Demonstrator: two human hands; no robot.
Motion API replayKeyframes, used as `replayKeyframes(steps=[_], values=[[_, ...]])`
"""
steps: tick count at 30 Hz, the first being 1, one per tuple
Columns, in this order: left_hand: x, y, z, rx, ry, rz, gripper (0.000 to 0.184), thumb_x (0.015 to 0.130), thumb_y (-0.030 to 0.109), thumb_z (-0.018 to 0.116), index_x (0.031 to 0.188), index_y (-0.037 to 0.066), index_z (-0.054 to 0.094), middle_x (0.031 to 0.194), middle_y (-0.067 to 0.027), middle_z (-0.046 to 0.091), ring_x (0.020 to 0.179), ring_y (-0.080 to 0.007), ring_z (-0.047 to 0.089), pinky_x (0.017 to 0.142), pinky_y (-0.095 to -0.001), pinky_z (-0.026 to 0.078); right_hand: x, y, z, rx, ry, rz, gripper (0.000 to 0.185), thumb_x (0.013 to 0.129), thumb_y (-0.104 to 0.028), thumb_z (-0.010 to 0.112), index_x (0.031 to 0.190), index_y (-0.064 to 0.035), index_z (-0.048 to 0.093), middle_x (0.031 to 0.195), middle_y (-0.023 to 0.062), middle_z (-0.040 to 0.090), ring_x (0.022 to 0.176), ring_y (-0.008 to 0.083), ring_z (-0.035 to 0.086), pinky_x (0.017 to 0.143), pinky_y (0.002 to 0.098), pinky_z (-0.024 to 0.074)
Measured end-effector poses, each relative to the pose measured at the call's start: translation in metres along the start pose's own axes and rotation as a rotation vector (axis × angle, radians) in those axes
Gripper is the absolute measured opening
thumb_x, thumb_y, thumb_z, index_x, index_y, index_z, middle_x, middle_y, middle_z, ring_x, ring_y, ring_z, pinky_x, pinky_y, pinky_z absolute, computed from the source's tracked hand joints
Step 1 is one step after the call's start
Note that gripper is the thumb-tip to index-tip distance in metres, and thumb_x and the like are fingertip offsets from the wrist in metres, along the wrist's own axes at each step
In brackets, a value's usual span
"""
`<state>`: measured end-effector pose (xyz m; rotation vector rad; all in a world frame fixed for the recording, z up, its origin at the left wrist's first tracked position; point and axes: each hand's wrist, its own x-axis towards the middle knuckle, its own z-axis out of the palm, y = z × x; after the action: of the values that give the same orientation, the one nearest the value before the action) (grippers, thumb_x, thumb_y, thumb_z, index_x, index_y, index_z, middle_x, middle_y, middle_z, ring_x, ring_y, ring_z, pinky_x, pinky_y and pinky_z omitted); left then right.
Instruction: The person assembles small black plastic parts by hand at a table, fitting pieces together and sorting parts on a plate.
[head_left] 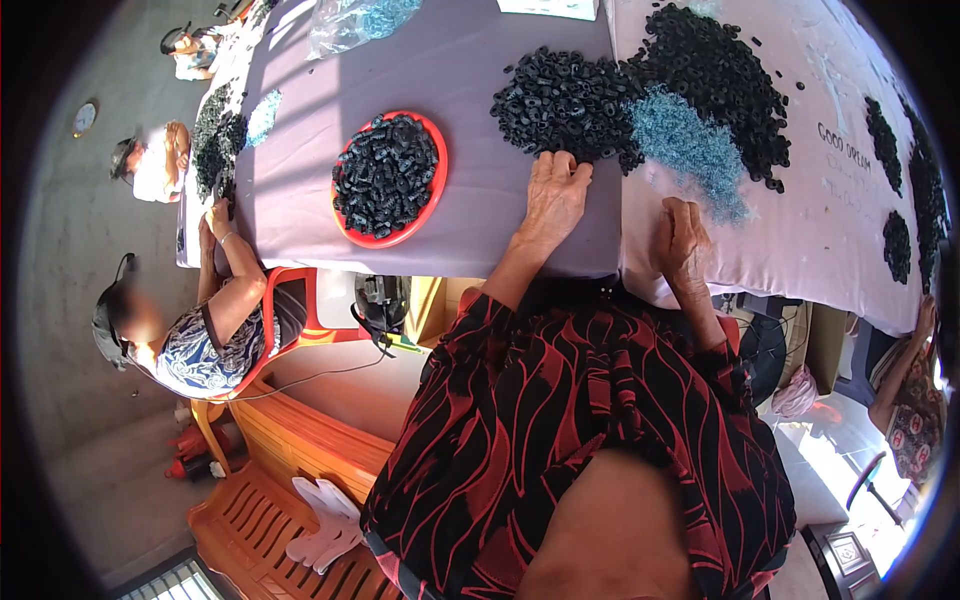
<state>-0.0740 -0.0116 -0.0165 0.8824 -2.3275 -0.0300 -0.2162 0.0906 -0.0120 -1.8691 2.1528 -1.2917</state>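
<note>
On your table (475,225), the L black pile (560,105) runs up against the smaller blue pile (690,145); a wide sweep could mix 'em, a careless brush could spill some. L hand (556,198): fingers curled at black pile's near edge. R hand (684,245): curled, nr blue pile. Can't tell if either's pinching anything.

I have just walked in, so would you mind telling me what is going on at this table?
Someone in a black-and-red top is working at a cloth-covered table. The left hand is at the near edge of a pile of small black parts; the right hand, fingers curled, is by the pale blue pieces. Whether either holds anything is too small to tell. A round red tray heaped with black parts stands to the left. Farther left, another person has a hand by a dark pile.
</note>
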Motion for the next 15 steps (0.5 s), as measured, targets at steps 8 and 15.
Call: replayKeyframes(steps=[8,15], values=[[-0.018,-0.008,-0.013,-0.01,0.072,-0.105,0.013,0.057,0.007,0.054,0.069,0.004,0.05,0.068,-0.0071,0.043,0.063,-0.022,0.04,0.056,-0.0312,0.034,-0.001,-0.002,0.0,-0.008,-0.007,-0.003,0.013,0.068,-0.007,0.041,0.08,-0.0052,0.044,0.07,0.0106,0.045,0.059,0.0265,0.048,0.051,0.0325,0.0383],[-0.018,-0.019,-0.017,-0.04,0.178,-0.239,0.012,0.061,0.007,0.053,0.072,0.002,0.049,0.07,-0.0093,0.047,0.064,-0.0244,0.044,0.058,-0.0335,0.036,-0.001,-0.001,0.001,-0.013,-0.002,0.0,0.013,0.068,-0.007,0.041,0.08,-0.0054,0.044,0.07,0.0104,0.045,0.059,0.0263,0.048,0.051,0.0323,0.0385]])
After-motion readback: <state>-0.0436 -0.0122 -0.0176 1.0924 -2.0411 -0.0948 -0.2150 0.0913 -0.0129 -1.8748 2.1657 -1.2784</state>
